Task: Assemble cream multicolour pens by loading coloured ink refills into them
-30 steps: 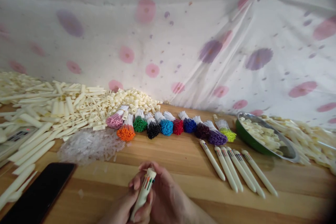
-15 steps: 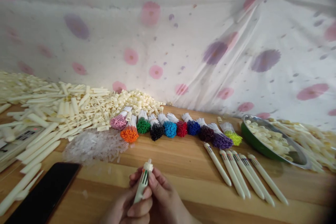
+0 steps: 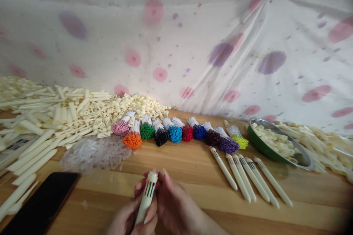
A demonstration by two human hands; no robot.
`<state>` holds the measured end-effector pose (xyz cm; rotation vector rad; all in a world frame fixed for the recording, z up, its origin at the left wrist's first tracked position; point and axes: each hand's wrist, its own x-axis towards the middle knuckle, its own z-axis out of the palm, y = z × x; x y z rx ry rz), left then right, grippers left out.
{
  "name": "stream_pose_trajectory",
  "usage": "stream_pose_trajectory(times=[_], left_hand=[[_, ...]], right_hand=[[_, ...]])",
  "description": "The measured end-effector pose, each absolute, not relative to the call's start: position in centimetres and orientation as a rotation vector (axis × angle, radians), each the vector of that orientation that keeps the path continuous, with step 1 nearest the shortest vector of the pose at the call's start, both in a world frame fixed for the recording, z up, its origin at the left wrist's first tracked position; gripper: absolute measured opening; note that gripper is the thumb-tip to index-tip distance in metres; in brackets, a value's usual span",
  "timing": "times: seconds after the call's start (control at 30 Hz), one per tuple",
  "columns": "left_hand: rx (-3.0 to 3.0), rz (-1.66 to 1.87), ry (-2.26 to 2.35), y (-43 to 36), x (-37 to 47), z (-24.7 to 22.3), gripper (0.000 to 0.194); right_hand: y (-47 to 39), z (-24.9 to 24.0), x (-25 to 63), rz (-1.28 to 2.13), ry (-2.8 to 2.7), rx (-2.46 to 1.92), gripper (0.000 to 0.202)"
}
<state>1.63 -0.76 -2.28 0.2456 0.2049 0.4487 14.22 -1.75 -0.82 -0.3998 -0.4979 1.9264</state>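
Note:
A cream multicolour pen (image 3: 146,198) stands tilted near the table's front edge, a toothed crown and a pale tip at its top. Coloured sliders, orange, green and blue among them, show in its slots. My left hand (image 3: 127,209) is closed around the pen's barrel. Close beside the pen's upper end, my right hand (image 3: 176,203) has its thumb stretched up and apart from the pen. Its other fingers are partly hidden behind the pen, so contact there is unclear.
Bundles of coloured refills, such as the orange bundle (image 3: 132,140), line the table. Several pens (image 3: 259,180) lie at right, near a green-sided bowl (image 3: 256,143) of parts. Clear plastic pieces (image 3: 91,154), a phone (image 3: 44,202) and heaped cream parts (image 3: 68,114) are at left.
My right thumb has come off the pen's side and now points up. The crown at the top sits lower, with less of the tip showing. The view has shifted slightly.

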Motion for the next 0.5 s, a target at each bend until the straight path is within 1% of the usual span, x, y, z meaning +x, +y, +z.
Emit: stream_pose_trajectory(times=[0.07, 0.2, 0.23, 0.3, 0.37, 0.4, 0.43, 0.5], left_hand=[[0.254, 0.449, 0.231, -0.8, 1.8, -2.2, 0.028], [0.309, 0.450, 0.407, -1.1, 2.6, -2.4, 0.035], [0.333, 0.464, 0.461, -1.2, 2.7, -2.5, 0.037], [0.387, 0.474, 0.506, -1.5, 2.9, -2.8, 0.041], [0.409, 0.460, 0.487, -1.6, 2.8, -2.8, 0.040], [0.406, 0.447, 0.470, -1.6, 2.7, -2.8, 0.038], [0.397, 0.432, 0.447, -1.5, 2.6, -2.7, 0.036], [0.353, 0.419, 0.403, -1.2, 2.2, -2.4, 0.033]], right_hand=[[-1.7, -0.9, 14.1, 1.927, -0.501, -0.433, 0.041], [-1.4, -1.2, 14.4, 2.038, -0.456, -0.528, 0.055], [-1.3, -1.3, 14.5, 2.071, -0.443, -0.540, 0.055], [-1.1, -1.4, 14.9, 2.129, -0.433, -0.520, 0.047], [-1.1, -1.5, 15.1, 2.146, -0.444, -0.474, 0.037], [-1.1, -1.5, 15.1, 2.141, -0.455, -0.458, 0.036], [-1.1, -1.5, 15.0, 2.131, -0.469, -0.448, 0.036], [-1.2, -1.4, 14.8, 2.103, -0.487, -0.436, 0.045]])
